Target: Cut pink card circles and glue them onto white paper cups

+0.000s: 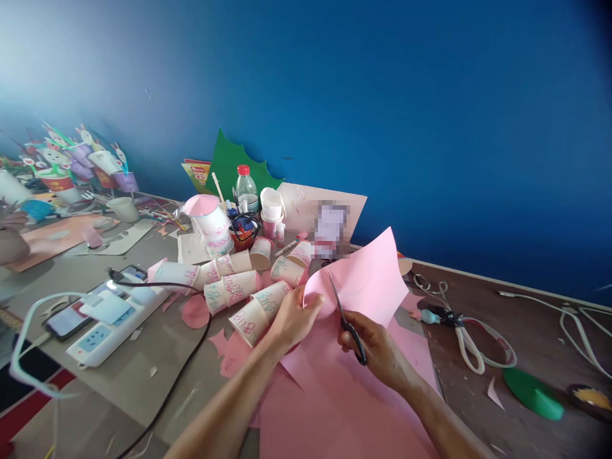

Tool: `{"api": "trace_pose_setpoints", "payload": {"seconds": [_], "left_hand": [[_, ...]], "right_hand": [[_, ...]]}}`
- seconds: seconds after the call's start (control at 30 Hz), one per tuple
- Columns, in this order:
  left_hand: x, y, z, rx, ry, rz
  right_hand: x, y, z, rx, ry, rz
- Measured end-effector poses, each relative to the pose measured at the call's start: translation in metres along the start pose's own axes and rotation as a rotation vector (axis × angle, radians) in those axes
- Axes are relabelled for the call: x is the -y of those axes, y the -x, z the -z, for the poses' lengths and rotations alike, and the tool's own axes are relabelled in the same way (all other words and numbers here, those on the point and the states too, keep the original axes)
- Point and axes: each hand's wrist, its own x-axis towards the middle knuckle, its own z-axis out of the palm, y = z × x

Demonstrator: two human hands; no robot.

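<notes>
My left hand pinches the left edge of a pink paper sheet, which is lifted and curled above the table. In my right hand is a pair of black-handled scissors. One narrow blade shows in front of the raised sheet, pointing up and left; the other blade is hidden, so I cannot tell how far apart they are. A faint curved line runs across the raised paper. Beneath both hands lies a larger spread of pink paper. Pink paper scraps lie beside my left forearm.
Paper cups with drawings lie left of my hands. Behind stand a red-capped bottle and a green paper shape. A power strip, phone and black cable are left. A white strap lies right. Another person's hand shows far left.
</notes>
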Motion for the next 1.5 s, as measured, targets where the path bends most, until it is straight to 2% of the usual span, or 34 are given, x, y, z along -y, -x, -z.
{"api": "trace_pose_setpoints", "payload": {"seconds": [0.7,1.5], "left_hand": [[-0.0035,0.0019,0.0019,0.031,0.072,-0.035],[-0.0008,0.0015,0.0017,0.015,0.188,0.027]], "right_hand": [[-0.0010,-0.0001,0.0014,0.035,0.044,0.015],[-0.0080,-0.0001,0.0049,0.018,0.047,0.002]]}}
